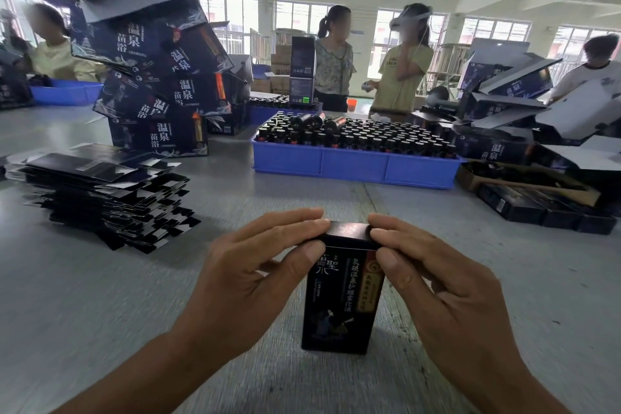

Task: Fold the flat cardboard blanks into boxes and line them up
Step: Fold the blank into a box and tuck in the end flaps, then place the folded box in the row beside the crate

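A dark printed box stands upright on the grey worktop, near its front edge. Left hand and right hand each pinch the box's top flap at one end, thumb on the front face, fingers curled over the top. The stack of flat blanks lies to the left.
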Available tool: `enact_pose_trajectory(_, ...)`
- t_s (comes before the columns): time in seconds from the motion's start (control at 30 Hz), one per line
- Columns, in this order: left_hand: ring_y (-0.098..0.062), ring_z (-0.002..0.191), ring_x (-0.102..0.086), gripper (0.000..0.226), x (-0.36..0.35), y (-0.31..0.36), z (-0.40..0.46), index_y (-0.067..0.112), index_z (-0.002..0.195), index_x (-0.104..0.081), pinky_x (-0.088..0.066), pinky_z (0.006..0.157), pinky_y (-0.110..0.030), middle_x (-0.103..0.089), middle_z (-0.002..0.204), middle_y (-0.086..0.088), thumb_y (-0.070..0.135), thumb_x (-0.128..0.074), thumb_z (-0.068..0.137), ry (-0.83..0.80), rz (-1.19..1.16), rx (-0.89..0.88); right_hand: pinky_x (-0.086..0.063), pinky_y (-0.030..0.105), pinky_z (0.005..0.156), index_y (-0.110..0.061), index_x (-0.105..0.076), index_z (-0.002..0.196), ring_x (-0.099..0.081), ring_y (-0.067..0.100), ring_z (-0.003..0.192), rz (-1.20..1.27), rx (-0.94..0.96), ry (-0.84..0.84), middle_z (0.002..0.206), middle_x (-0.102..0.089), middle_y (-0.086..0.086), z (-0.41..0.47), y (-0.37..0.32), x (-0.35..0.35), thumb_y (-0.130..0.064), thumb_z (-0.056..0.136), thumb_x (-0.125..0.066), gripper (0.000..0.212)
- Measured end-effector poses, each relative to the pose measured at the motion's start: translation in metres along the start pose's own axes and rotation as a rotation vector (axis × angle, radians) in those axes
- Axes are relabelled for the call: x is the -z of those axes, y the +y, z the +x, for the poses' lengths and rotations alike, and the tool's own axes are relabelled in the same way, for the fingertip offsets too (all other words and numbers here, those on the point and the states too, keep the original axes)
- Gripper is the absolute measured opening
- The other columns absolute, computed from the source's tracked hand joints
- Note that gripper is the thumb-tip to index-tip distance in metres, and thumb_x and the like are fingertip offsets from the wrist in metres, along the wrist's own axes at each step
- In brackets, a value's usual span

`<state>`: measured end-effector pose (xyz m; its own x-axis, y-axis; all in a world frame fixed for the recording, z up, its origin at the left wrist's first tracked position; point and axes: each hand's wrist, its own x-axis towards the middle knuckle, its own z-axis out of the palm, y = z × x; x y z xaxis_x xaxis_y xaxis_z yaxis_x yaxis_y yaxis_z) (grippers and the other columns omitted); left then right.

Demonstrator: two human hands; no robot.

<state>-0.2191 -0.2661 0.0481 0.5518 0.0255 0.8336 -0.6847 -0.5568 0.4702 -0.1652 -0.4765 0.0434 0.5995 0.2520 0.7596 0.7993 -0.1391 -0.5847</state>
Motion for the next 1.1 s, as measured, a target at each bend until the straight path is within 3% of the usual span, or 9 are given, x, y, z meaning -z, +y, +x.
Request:
enact_pose_trajectory(0.1,-0.005,0.113,-0.066,0.025,0.001,-0.001,0.002,0.014,0.115,-0.073,-0.055,0.075,-0.013,-0.070,0.124,0.006,0.020,-0.063,0.092,-0.025,0.020,-0.041,-0.054,0.025,0.094,-0.037,-0.075,0.107,-0.062,-0.001,0.120,-0.022,0.007,-0.003,0.125,-0.067,-0.024,0.000,0.000,0.001,-0.038,0.091,-0.068,0.017)
enact_pose_trajectory(0.27,-0.006,0.110,-0.068,0.024,0.003,-0.002,0.003,0.011,0.111,-0.075,-0.055,0.074,-0.015,-0.070,0.122,0.004,0.020,-0.063,0.092,-0.034,0.054,-0.073,-0.054,0.024,0.094,-0.033,-0.073,0.108,-0.063,0.000,0.118,-0.040,0.015,-0.004,0.125,-0.067,-0.023,0.001,0.000,0.001,-0.037,0.091,-0.068,0.018)
enact_pose_trajectory(0.6,-0.006,0.108,-0.067,0.025,0.001,-0.002,0.002,0.010,0.106,-0.075,-0.055,0.071,-0.014,-0.068,0.123,0.005,0.025,-0.061,0.093,-0.037,0.094,-0.056,-0.046,0.008,0.092,-0.023,-0.071,0.107,-0.061,-0.003,0.117,-0.181,0.109,-0.001,0.125,-0.065,-0.021,0.002,0.001,-0.003,-0.033,0.097,-0.055,0.021)
enact_pose_trajectory(0.7,-0.008,0.112,-0.066,0.027,0.002,-0.008,-0.001,0.015,0.115,-0.072,-0.057,0.072,-0.018,-0.064,0.131,0.007,0.029,-0.060,0.095,-0.096,0.098,-0.035,-0.048,0.011,0.091,-0.032,-0.069,0.108,-0.059,0.001,0.121,-0.141,0.065,-0.003,0.128,-0.062,-0.022,0.002,0.002,-0.003,-0.037,0.098,-0.056,0.018)
enact_pose_trajectory(0.77,-0.004,0.113,-0.064,0.036,0.004,-0.014,-0.006,0.032,0.130,-0.061,-0.057,0.074,-0.017,-0.060,0.134,0.017,0.038,-0.059,0.095,-0.193,0.097,0.029,-0.050,0.012,0.090,-0.040,-0.066,0.110,-0.058,0.002,0.123,-0.119,0.013,-0.010,0.131,-0.060,-0.023,0.002,0.002,-0.003,-0.040,0.098,-0.057,0.015)
enact_pose_trajectory(0.87,0.001,0.109,-0.065,0.047,0.003,-0.019,-0.011,0.059,0.137,-0.042,-0.058,0.077,-0.019,-0.058,0.130,0.029,0.049,-0.059,0.094,-0.295,0.018,0.205,-0.051,0.014,0.090,-0.054,-0.053,0.127,-0.051,-0.003,0.129,-0.186,-0.033,-0.085,0.139,-0.050,-0.030,0.000,0.005,-0.004,-0.045,0.097,-0.052,0.032)
enact_pose_trajectory(0.97,-0.007,0.098,-0.071,0.050,-0.001,-0.023,-0.010,0.062,0.128,-0.046,-0.060,0.073,-0.027,-0.067,0.115,0.024,0.052,-0.064,0.082,-0.175,-0.085,0.354,-0.043,0.016,0.094,-0.079,-0.016,0.132,-0.041,-0.019,0.126,-0.167,-0.245,-0.257,0.140,-0.030,-0.049,-0.003,0.008,-0.009,-0.066,0.088,-0.056,0.061)
enact_pose_trajectory(1.03,-0.013,0.089,-0.074,0.049,-0.003,-0.028,-0.009,0.062,0.117,-0.052,-0.060,0.066,-0.028,-0.071,0.105,0.019,0.050,-0.070,0.073,-0.064,-0.169,0.463,-0.042,0.022,0.100,-0.080,-0.005,0.131,-0.038,-0.020,0.126,-0.259,-0.295,-0.381,0.142,-0.020,-0.051,-0.007,0.008,-0.012,-0.076,0.073,-0.059,0.079)
enact_pose_trajectory(1.1,-0.020,0.083,-0.075,0.045,-0.003,-0.032,-0.008,0.059,0.109,-0.057,-0.060,0.062,-0.029,-0.075,0.100,0.008,0.041,-0.073,0.070,0.043,-0.257,0.569,-0.043,0.030,0.107,-0.068,-0.004,0.136,-0.036,-0.011,0.132,-0.415,-0.240,-0.484,0.150,-0.014,-0.042,-0.010,0.008,-0.015,-0.084,0.063,-0.053,0.089)
